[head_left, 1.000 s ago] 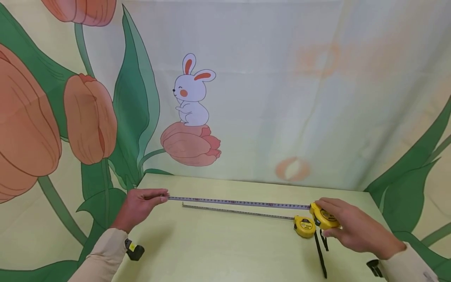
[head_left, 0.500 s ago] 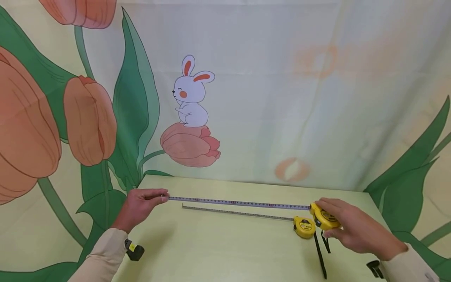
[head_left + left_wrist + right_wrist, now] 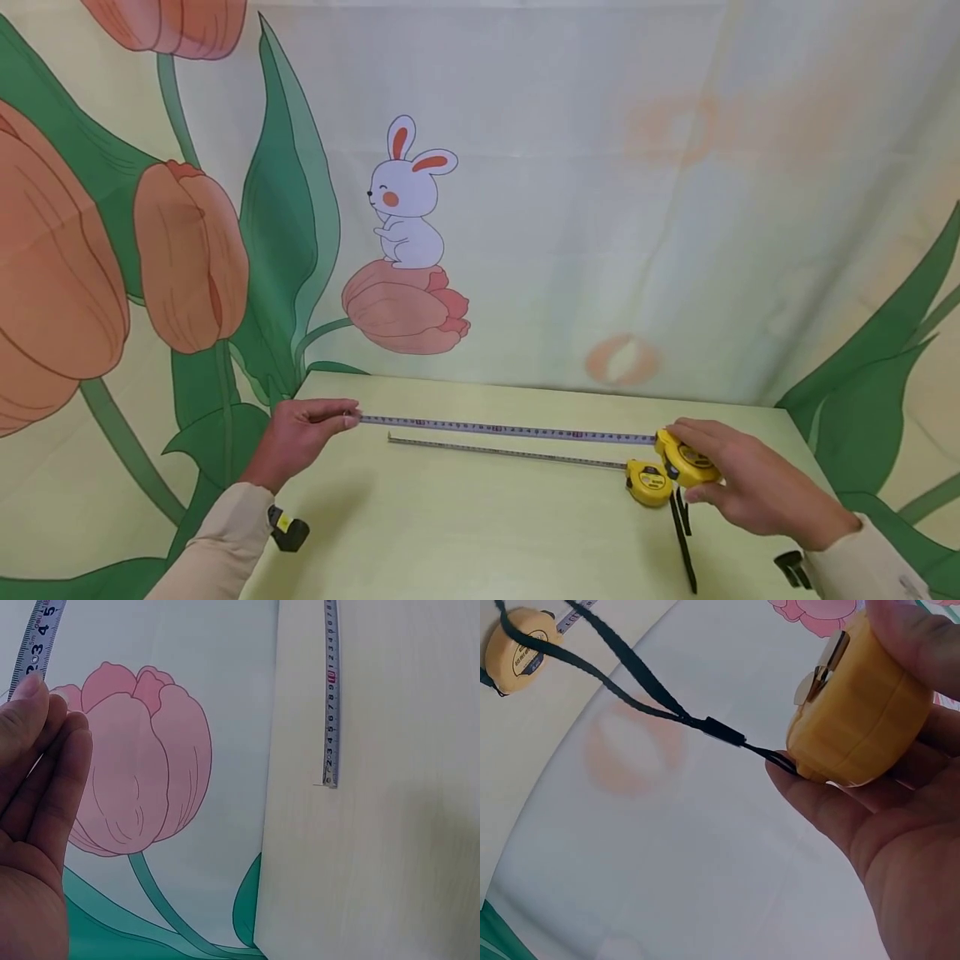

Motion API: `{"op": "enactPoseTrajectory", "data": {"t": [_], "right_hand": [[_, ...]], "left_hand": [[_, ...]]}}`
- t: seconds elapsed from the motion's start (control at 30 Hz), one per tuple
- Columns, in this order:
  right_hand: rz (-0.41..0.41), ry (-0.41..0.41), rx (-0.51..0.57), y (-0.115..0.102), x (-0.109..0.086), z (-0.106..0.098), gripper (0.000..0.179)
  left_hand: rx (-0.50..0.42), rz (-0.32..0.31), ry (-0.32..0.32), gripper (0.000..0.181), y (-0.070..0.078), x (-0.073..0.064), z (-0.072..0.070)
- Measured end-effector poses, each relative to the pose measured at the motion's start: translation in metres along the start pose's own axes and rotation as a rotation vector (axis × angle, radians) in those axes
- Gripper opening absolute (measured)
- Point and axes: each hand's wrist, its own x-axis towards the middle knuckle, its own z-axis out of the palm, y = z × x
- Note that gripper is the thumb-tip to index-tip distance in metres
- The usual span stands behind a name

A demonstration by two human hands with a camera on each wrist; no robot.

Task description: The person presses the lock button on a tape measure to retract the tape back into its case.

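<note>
Left hand (image 3: 296,437): thumb and fingers closed in a pinch on the blade's free end, at far left above the table (image 3: 465,525).
Right hand (image 3: 757,479): partly closed around the held tape measure (image 3: 688,460), thumb on one side, fingers on the other.
Held blade (image 3: 495,430): drawn out between the hands, looks straight, numbers showing.
Second tape measure (image 3: 648,483): on the table, just nearer and left of the held case in the head view; its blade (image 3: 510,453) is out too, roughly parallel, on the near side.
Strap (image 3: 630,671): loops off the held case, loose.
Handling: best keep the pinch firm, as a slip would likely let the blade whip back.
Tension: even pull, no twist, should avoid a kink.
Clearance: strap probably best kept off the second case.
</note>
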Motion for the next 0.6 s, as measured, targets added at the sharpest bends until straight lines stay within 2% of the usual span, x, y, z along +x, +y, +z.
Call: {"op": "enactPoseTrajectory", "data": {"t": [0.43,0.6], "right_hand": [[0.018,-0.013,0.029,0.001,0.0035,0.0024,0.071],[0.025,-0.01,0.03,0.0014,0.0053,0.0007,0.071]], "left_hand": [[0.006,0.012,0.005,0.027,-0.0005,0.0013,0.003],[-0.003,-0.009,0.003,0.027,-0.0002,0.0005,0.0035]]}}
